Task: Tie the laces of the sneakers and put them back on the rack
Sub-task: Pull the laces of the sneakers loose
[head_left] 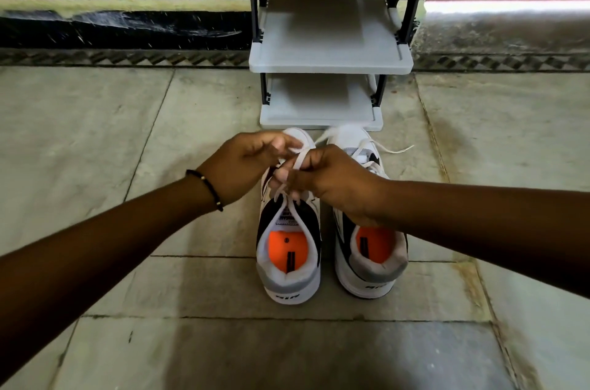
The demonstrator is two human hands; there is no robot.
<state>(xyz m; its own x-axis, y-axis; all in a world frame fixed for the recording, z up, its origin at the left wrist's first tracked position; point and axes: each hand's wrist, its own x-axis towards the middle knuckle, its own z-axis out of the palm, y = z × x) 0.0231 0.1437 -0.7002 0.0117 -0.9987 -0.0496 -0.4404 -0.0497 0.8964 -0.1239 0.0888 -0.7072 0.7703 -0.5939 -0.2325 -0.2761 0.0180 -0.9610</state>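
Note:
Two white, grey and black sneakers with orange insoles stand side by side on the floor, heels toward me: the left sneaker point(289, 265) and the right sneaker point(370, 262). Both hands work above the left sneaker. My left hand point(245, 166) pinches a white lace point(300, 158) near the toe. My right hand point(332, 182) grips the same shoe's lace strands, which run down to the tongue. The right sneaker's lace point(394, 150) lies loose on the floor. The grey shoe rack point(330, 65) stands just beyond the toes.
The rack has black posts and pale shelves with nothing on the two lower ones. Stone floor tiles point(159, 341) stretch all around. A dark wall base with a patterned border point(127, 57) runs behind the rack.

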